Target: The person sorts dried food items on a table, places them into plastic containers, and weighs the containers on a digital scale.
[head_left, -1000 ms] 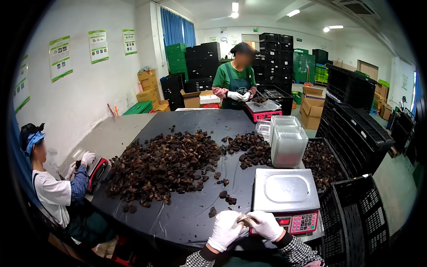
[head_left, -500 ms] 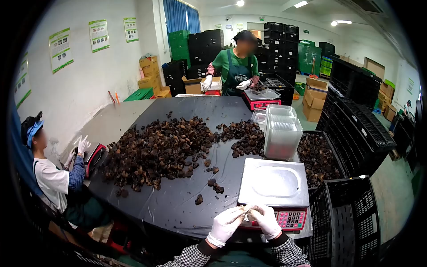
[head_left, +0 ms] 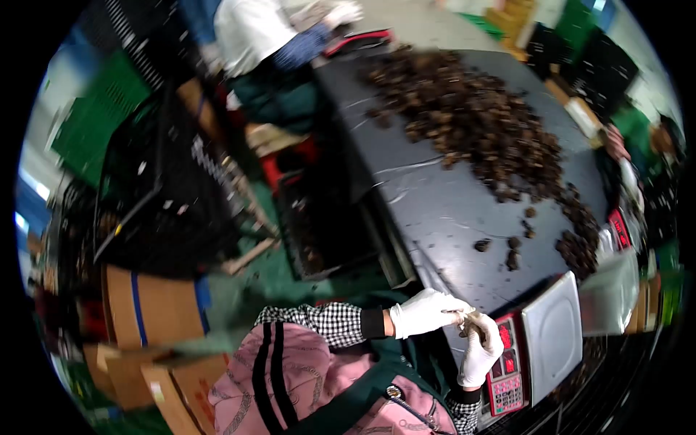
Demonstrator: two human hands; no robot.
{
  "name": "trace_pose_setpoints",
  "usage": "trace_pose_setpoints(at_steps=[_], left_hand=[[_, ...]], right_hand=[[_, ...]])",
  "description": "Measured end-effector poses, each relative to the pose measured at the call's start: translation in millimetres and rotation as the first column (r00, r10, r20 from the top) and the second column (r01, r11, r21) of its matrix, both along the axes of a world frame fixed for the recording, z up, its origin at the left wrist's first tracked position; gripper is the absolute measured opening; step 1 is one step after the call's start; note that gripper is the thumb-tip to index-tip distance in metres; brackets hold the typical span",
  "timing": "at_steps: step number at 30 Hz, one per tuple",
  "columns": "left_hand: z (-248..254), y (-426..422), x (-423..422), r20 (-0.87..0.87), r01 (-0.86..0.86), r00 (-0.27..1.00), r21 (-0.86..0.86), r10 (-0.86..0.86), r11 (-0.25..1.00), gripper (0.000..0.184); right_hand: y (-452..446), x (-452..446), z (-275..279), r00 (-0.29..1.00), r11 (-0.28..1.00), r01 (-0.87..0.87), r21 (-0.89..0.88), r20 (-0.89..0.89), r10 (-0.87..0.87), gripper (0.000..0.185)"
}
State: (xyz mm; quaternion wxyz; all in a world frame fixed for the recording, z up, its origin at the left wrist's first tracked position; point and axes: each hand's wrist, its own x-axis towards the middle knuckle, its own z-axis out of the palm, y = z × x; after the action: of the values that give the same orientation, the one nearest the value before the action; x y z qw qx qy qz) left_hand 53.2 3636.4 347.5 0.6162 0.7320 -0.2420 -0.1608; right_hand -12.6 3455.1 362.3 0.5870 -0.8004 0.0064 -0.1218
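Note:
My left hand (head_left: 428, 313), in a white glove, reaches in from the left with its fingers pinched together. My right hand (head_left: 480, 352), gloved too, is bent up against it, thumb and fingers closed. The fingertips of both meet in front of the scale; whether a small thing or only glove fabric is between them cannot be made out. Close by my right hand is the red keypad of the scale (head_left: 552, 339), whose metal pan holds nothing. Past my hands, dark dried pieces resembling wood-ear mushrooms (head_left: 464, 109) lie heaped on the black-covered table (head_left: 428, 206).
A stack of clear plastic trays (head_left: 612, 293) stands beyond the scale. Black crates (head_left: 167, 196) and cardboard boxes (head_left: 156, 308) are at left. One co-worker (head_left: 268, 51) sits at the table's far side; another (head_left: 638, 138) is at the right edge.
The view has swung down and left and tilted, bringing my pink clothing, the floor and the crates into sight. My hands stay together at the fingertips beside the scale.

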Motion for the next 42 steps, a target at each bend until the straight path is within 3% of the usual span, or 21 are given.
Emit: trace_pose_setpoints(at_steps=[2,6,8,10,13,18,19,20,22,23,24,26,28,30,32,33,36,37,39,41,42], left_hand=[[-26.8,28.8,-15.6,-0.018,-0.16,0.987,-0.084,0.159,0.984,0.031],[-38.4,84.0,-40.7,-0.415,-0.372,0.862,-0.127,0.292,0.919,0.026],[-62.6,108.7,-55.0,-0.483,-0.457,0.818,-0.216,0.312,0.863,0.024],[-74.1,129.6,-66.3,-0.604,-0.574,0.721,-0.244,0.341,0.782,0.024],[-106.9,163.1,-81.7,-0.67,-0.741,0.61,-0.291,0.424,0.605,0.025],[-142.5,226.3,-136.1,-0.639,-0.952,0.287,-0.109,0.714,0.285,0.021],[-162.6,240.0,-153.3,-0.595,-0.969,0.236,-0.199,0.769,0.143,0.02],[-167.1,246.2,-161.9,-0.529,-0.98,0.197,-0.087,0.826,0.178,0.019],[-241.3,315.4,-246.5,-0.747,-0.867,-0.21,-0.156,0.631,-0.473,0.014],[-236.0,336.3,-280.8,-0.55,-0.768,-0.518,-0.037,0.655,-0.639,0.02],[-242.3,364.6,-329.7,-0.521,-0.661,-0.566,-0.176,0.639,-0.73,0.026],[-236.9,425.1,-459.2,-0.513,-0.354,-0.369,-0.694,0.775,-0.627,0.039],[-211.3,456.7,-575.4,-0.389,-0.22,-0.555,-0.784,0.735,-0.581,0.053],[-194.3,467.7,-644.3,-0.181,-0.166,-0.931,-0.566,0.318,-0.808,0.037],[-185.9,472.0,-669.6,0.039,0.024,-0.998,-0.368,-0.041,-0.929,0.012],[-188.6,462.8,-656.2,0.286,0.037,-0.953,-0.222,-0.101,-0.974,0.015],[-245.2,447.9,-608.9,0.459,-0.182,-0.883,-0.137,0.1,-0.974,0.025],[-186.9,410.0,-539.6,0.55,0.032,-0.778,0.516,0.302,-0.856,0.023],[-401.7,424.6,-539.7,-0.059,-0.102,-0.992,-0.137,0.111,-0.985,0.018],[-379.3,362.8,-456.8,-0.531,-0.288,-0.812,0.003,0.243,-0.958,0.015],[-328.2,333.2,-408.2,-0.576,-0.317,-0.803,0.197,0.152,-0.928,0.016]], right_hand=[[27.0,11.2,-5.2,0.987,0.981,-0.132,-0.142,0.069,0.143,0.017],[75.9,33.2,-16.6,0.911,0.884,-0.386,-0.264,0.041,0.41,0.023],[94.4,41.9,-28.4,0.85,0.798,-0.526,-0.294,-0.157,0.502,0.019],[120.2,53.2,-23.2,0.673,0.756,-0.654,0.0,-0.457,0.582,0.022],[147.3,60.4,-46.1,0.526,0.556,-0.83,-0.044,-0.396,0.753,0.045],[186.3,72.4,-64.3,0.53,0.646,-0.736,0.202,-0.421,0.736,0.044],[192.0,76.2,-60.0,0.546,0.662,-0.724,0.192,-0.428,0.721,0.04],[195.6,79.8,-54.2,0.558,0.676,-0.713,0.185,-0.435,0.707,0.037],[190.1,95.2,-55.7,0.64,0.742,-0.648,0.17,-0.407,0.652,0.034],[184.9,99.8,-58.5,0.624,0.74,-0.654,0.155,-0.442,0.645,0.03],[176.4,105.1,-62.2,0.609,0.736,-0.662,0.138,-0.473,0.637,0.028],[169.7,98.7,-57.8,0.633,0.75,-0.655,0.091,-0.476,0.61,0.026],[155.3,96.5,-62.6,0.602,0.738,-0.667,0.105,-0.507,0.617,0.027],[141.3,91.2,-74.9,0.619,0.758,-0.641,0.12,-0.503,0.603,0.027],[131.4,87.5,-81.0,0.608,0.763,-0.633,0.129,-0.527,0.593,0.026],[130.1,85.3,-78.4,0.606,0.759,-0.639,0.129,-0.523,0.599,0.025],[126.5,80.0,-70.6,0.619,0.756,-0.643,0.12,-0.5,0.606,0.025],[124.7,79.6,-69.0,0.625,0.756,-0.646,0.111,-0.493,0.606,0.025],[116.2,83.2,-71.5,0.635,0.758,-0.645,0.1,-0.482,0.604,0.025],[103.6,90.3,-70.1,0.639,0.751,-0.657,0.075,-0.473,0.606,0.024],[101.5,92.8,-69.1,0.64,0.746,-0.663,0.065,-0.467,0.61,0.023]])
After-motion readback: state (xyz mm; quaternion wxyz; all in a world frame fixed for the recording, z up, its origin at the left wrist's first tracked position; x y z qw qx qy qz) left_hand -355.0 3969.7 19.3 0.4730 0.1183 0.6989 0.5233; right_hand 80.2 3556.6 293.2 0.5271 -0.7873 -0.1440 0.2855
